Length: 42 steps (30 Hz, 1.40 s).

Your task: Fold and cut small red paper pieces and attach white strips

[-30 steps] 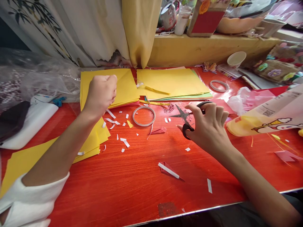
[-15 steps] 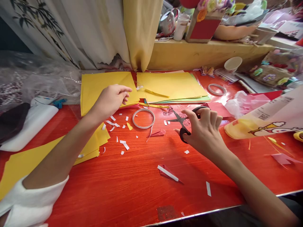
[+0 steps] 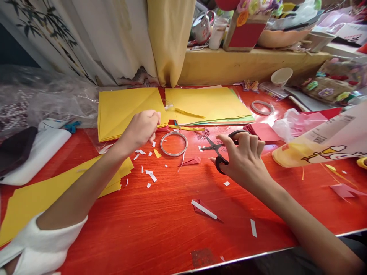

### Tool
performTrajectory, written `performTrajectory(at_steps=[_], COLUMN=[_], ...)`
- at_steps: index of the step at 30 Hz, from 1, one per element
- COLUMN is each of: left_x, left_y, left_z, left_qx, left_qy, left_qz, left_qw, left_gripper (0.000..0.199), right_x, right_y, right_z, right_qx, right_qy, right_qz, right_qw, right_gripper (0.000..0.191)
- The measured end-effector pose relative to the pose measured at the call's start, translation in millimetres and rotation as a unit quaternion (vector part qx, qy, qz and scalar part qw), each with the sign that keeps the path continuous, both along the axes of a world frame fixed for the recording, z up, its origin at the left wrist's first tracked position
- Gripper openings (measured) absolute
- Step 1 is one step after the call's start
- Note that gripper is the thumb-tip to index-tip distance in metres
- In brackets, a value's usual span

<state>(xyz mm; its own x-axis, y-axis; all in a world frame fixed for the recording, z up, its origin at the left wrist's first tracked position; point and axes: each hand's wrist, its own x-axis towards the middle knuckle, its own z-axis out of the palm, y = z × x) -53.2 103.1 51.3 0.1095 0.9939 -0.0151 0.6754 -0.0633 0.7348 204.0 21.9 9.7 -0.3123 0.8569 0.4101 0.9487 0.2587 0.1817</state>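
My right hand (image 3: 247,157) has its thumb and fingers in the black handles of a pair of scissors (image 3: 215,146), whose blades are spread and point left above the red table. My left hand (image 3: 143,129) is closed, fingers curled in, over the front edge of the left yellow paper stack (image 3: 129,109). Whatever it may hold is hidden. A roll of narrow tape (image 3: 174,144) lies between the hands, its loose end trailing toward a small folded red paper (image 3: 192,161). Nearer me, another folded red piece carries a white strip (image 3: 204,209).
White paper scraps (image 3: 151,175) are scattered left of centre. More yellow sheets (image 3: 60,179) lie under my left forearm. At right stand a drink cup (image 3: 289,154), a second tape roll (image 3: 262,107) and red paper (image 3: 265,131). A cluttered ledge (image 3: 218,68) runs along the back.
My left hand has come slightly nearer me and its fingers have curled in from a more stretched pose. My right hand and the scissors have shifted slightly left.
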Motion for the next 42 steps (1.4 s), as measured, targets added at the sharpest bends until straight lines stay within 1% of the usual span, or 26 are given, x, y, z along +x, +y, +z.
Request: performTrajectory(at_steps=[2,4,6,8,10,12,14,17,19,23,25,31,34,36,39,40,42], left_x=[9,18,25,29,32,34,36,37,35,29,27,25,23,22,20,20,20], left_y=[-7,-13,-19,-23,-26,-29,-31,-31,-29,-22,-20,-18,-17,-15,-12,-11,-11], left_z=[-1.1,-2.0,-2.4,-2.0,-0.5,1.9,4.1,4.2,2.1,-1.4,-1.0,4.2,4.2,1.9,-3.3,-4.9,-6.9], left_qx=[0.022,0.017,0.01,0.037,0.074,0.088,0.081,0.088,0.103,0.086,0.076,0.077,0.076,0.08,0.079,0.077,0.074], left_qy=[-0.017,-0.021,-0.013,-0.011,-0.028,-0.045,-0.027,0.041,0.077,0.124,0.131,0.078,0.045,0.021,-0.022,-0.036,-0.055], left_qz=[-0.028,-0.064,-0.104,-0.141,-0.169,-0.182,-0.168,-0.105,-0.08,-0.084,-0.076,-0.018,-0.009,-0.024,-0.064,-0.071,-0.074], left_qw=[0.999,0.998,0.994,0.989,0.982,0.978,0.982,0.99,0.988,0.985,0.985,0.994,0.996,0.996,0.995,0.994,0.993], left_gripper=[0.036,0.041,0.035,0.025,0.024,0.027,0.028,0.026,0.026,0.025,0.026,0.042,0.047,0.042,0.023,0.02,0.021], right_x=[-1,-2,-3,-5,-7,-8,-8,-8,-6,-3,-3,-2,-1,-1,-1,-1,-1], right_y=[-1,-2,-4,-6,-7,-8,-9,-8,-6,-4,-3,-2,-2,-2,-2,-2,-2], right_z=[0.2,0.9,1.9,3.3,4.9,6.4,7.2,6.3,4.7,1.9,1.4,1.1,0.8,0.9,1.6,1.9,2.3], right_qx=[-0.002,-0.005,-0.007,-0.011,-0.019,-0.026,-0.031,-0.032,-0.027,-0.019,-0.02,-0.025,-0.024,-0.024,-0.025,-0.025,-0.026], right_qy=[0.002,0.006,0.011,0.018,0.027,0.033,0.035,0.033,0.03,0.033,0.031,0.034,0.036,0.035,0.029,0.028,0.029], right_qz=[0.006,0.016,0.028,0.04,0.048,0.05,0.048,0.049,0.047,0.041,0.037,0.036,0.037,0.035,0.028,0.027,0.027], right_qw=[1.0,1.0,1.0,0.999,0.998,0.998,0.998,0.998,0.998,0.998,0.999,0.998,0.998,0.998,0.999,0.999,0.999], right_gripper=[0.05,0.049,0.049,0.049,0.048,0.047,0.046,0.047,0.048,0.049,0.05,0.05,0.05,0.051,0.051,0.051,0.05])
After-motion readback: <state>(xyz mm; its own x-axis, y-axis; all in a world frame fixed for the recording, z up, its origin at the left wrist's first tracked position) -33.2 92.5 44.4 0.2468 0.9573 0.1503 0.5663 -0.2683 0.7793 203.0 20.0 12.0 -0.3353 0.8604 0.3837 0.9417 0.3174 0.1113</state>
